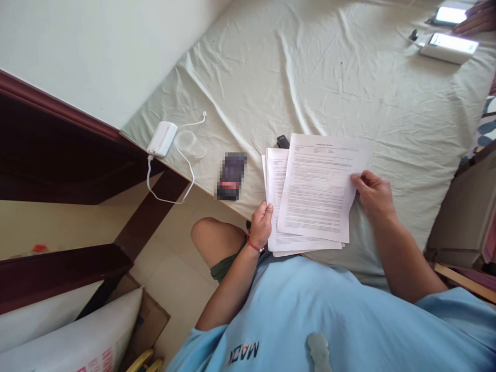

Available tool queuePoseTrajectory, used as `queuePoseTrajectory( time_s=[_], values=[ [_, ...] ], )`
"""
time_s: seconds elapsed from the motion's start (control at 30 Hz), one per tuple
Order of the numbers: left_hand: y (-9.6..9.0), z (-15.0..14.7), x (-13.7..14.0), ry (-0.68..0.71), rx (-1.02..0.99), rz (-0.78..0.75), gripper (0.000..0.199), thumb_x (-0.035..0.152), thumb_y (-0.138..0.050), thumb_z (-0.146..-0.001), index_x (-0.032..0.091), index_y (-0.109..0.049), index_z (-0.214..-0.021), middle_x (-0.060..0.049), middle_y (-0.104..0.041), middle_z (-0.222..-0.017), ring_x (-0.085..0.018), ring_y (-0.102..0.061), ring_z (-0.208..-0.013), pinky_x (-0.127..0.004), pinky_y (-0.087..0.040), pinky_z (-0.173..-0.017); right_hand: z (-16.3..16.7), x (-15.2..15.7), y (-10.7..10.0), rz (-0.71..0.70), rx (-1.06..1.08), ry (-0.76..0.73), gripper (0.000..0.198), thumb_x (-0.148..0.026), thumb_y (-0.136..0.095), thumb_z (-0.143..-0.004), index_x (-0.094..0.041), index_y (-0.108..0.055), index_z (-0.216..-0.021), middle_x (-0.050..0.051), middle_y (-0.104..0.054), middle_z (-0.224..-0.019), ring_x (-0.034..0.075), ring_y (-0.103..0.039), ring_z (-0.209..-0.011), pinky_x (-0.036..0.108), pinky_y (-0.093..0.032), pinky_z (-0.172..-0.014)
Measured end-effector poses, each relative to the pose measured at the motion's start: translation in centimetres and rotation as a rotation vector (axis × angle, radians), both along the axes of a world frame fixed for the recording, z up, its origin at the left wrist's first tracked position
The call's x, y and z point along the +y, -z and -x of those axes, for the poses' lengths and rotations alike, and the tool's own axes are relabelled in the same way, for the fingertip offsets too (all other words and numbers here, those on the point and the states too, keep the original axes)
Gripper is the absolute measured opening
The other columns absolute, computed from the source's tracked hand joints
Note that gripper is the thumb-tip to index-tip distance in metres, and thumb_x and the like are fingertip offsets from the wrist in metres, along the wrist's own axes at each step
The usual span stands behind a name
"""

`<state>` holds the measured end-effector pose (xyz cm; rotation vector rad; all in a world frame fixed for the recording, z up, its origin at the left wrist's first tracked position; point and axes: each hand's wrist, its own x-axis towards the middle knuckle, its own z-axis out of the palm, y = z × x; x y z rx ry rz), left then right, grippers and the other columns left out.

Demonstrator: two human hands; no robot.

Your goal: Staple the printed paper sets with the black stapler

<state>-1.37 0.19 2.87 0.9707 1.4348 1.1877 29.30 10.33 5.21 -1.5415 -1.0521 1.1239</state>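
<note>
My right hand (372,194) pinches the right edge of a printed sheet of paper (315,186), which lies over a stack of papers (276,170). The stack's left edge is gripped by my left hand (262,222), thumb on top, with a red cord bracelet at the wrist. Several sheets in the stack are fanned slightly out of line. A small black object (283,141) shows partly from behind the papers' top edge. Left of the papers, a dark phone-like object (231,175) is blurred by pixels.
Wrinkled pale cloth (248,77) covers the table. A white power bank (163,138) with a looping cable sits at its left edge. At the far right, another person's hand (478,18) is beside a lit phone (449,15) and a white device (449,48). A grey box (461,206) stands right.
</note>
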Motion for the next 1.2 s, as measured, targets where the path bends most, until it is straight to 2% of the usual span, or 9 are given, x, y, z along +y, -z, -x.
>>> queuePoseTrajectory(
  time_s=[0.13,0.3,0.47,0.57,0.7,0.93,1.2],
  values=[
    [0.0,0.0,0.1,-0.001,-0.019,0.024,0.043,0.062,-0.064,-0.097,0.021,-0.075,-0.103,-0.007,-0.078,-0.103,-0.023,-0.068,-0.096,-0.032,-0.052,-0.089,-1.3,0.4,-0.9,-0.028,0.028,0.106,0.01,-0.032,-0.075,-0.077,-0.023,-0.072,-0.081,-0.002,-0.07,-0.074,0.012,-0.054,-0.064,0.025,-0.044,-0.06],
    [0.1,0.2,0.1,0.014,0.019,0.021,0.043,0.062,-0.063,-0.097,0.021,-0.074,-0.1,-0.007,-0.076,-0.099,-0.022,-0.067,-0.092,-0.032,-0.05,-0.086,-2.8,0.8,-1.3,-0.066,0.075,0.25,0.014,-0.026,-0.078,-0.073,-0.021,-0.072,-0.084,0.001,-0.072,-0.079,0.012,-0.057,-0.065,0.026,-0.046,-0.062],
    [0.7,0.5,0.0,0.032,0.055,0.024,0.043,0.063,-0.059,-0.099,0.021,-0.068,-0.095,-0.006,-0.074,-0.099,-0.02,-0.064,-0.089,-0.031,-0.051,-0.086,-3.1,1.1,-1.4,-0.072,0.039,0.29,0.016,-0.028,-0.077,-0.068,-0.02,-0.07,-0.08,0.0,-0.069,-0.074,0.012,-0.055,-0.062,0.026,-0.044,-0.058],
    [0.8,0.5,0.0,0.033,0.069,0.018,0.041,0.063,-0.058,-0.1,0.022,-0.064,-0.098,-0.005,-0.074,-0.1,-0.02,-0.065,-0.09,-0.032,-0.052,-0.087,-3.0,1.2,-1.3,-0.079,0.018,0.299,0.017,-0.029,-0.077,-0.067,-0.02,-0.07,-0.078,0.0,-0.069,-0.072,0.012,-0.055,-0.061,0.027,-0.045,-0.057],
    [0.7,0.5,0.1,0.024,0.074,0.004,0.038,0.06,-0.058,-0.101,0.023,-0.062,-0.106,-0.006,-0.074,-0.101,-0.022,-0.067,-0.095,-0.033,-0.053,-0.089,-2.7,1.2,-1.2,-0.073,0.05,0.29,0.015,-0.027,-0.077,-0.067,-0.02,-0.069,-0.078,0.0,-0.069,-0.072,0.012,-0.054,-0.06,0.026,-0.043,-0.058],
    [0.7,0.5,0.1,0.042,0.083,0.008,0.041,0.062,-0.056,-0.101,0.022,-0.06,-0.092,-0.004,-0.071,-0.094,-0.019,-0.062,-0.085,-0.031,-0.05,-0.082,-1.1,0.6,-1.3,-0.032,0.126,0.205,0.02,-0.03,-0.08,-0.067,-0.02,-0.068,-0.079,0.0,-0.068,-0.072,0.011,-0.055,-0.06,0.026,-0.041,-0.057],
    [0.9,0.5,0.1,0.043,0.078,-0.001,0.042,0.062,-0.056,-0.101,0.022,-0.06,-0.09,-0.004,-0.069,-0.09,-0.018,-0.059,-0.082,-0.03,-0.048,-0.078,1.6,0.0,-1.1,0.031,0.152,0.062,0.029,-0.043,-0.085,-0.066,-0.023,-0.069,-0.079,-0.001,-0.067,-0.07,0.012,-0.053,-0.056,0.025,-0.039,-0.049]
  ],
)
